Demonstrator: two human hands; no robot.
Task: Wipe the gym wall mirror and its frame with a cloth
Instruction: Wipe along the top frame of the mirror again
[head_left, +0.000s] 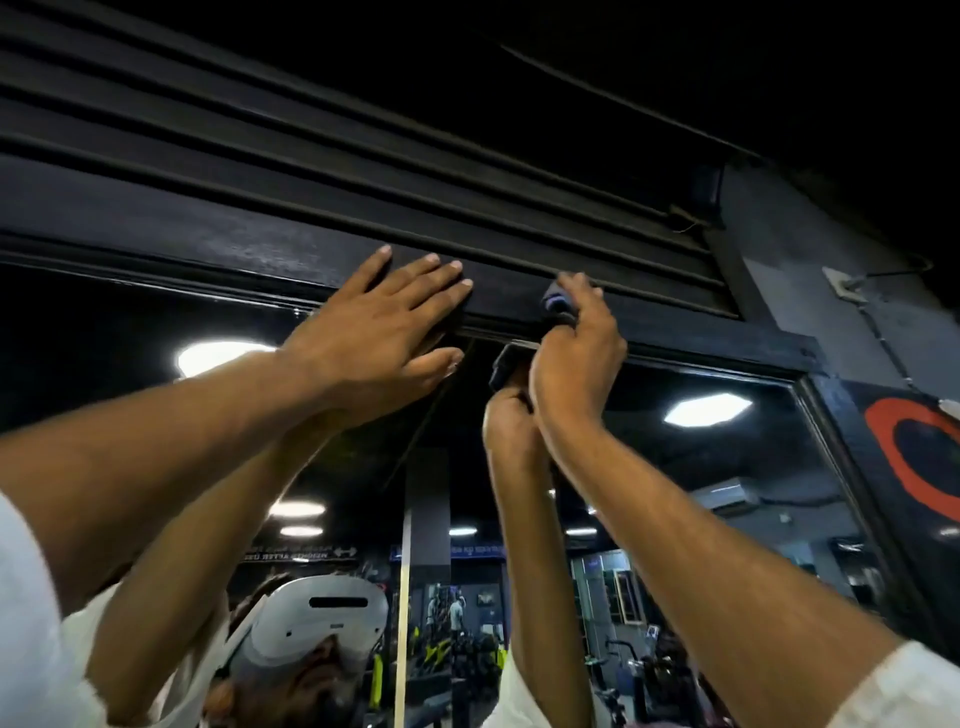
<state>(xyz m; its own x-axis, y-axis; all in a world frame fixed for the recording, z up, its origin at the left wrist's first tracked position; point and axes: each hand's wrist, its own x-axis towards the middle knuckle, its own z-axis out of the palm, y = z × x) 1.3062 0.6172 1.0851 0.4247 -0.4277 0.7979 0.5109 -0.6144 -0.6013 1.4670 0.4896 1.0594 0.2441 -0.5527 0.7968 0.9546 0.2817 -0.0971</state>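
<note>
Where the cloth (555, 304) sits: it is pressed against the face of the top rail (208, 244) of the frame, towards the rail's right end. Only a dark wad with a bluish edge shows, because the fingers cover the rest.
Right hand (576, 358): the fingers are curled round the cloth and hold it bunched against the top rail.
Left hand (384, 312): it lies flat with the fingers straight and spread. The palm and fingertips rest on the top rail to the left of the cloth, and the thumb reaches the rail's lower lip. It holds nothing.
Mirror (727, 493): the glass begins directly below the top rail and shows both arms reflected.
Cloth, handling (judged): it looks soft, light and easily compressed. It is best kept wadded in the palm so that a padded face meets the surface and no loose tail drags.
Frame, handling (judged): the top rail looks rigid and moulded, with ledges running along it. It should take firm pressure, and a folded edge of the cloth would reach into the ledges.
Mirror, handling (judged): it is smooth, hard and breakable. It calls for light, flat strokes, and a bare palm would probably smear it.
Slats (311, 130): dark ribbed bands run directly above the top rail.
</note>
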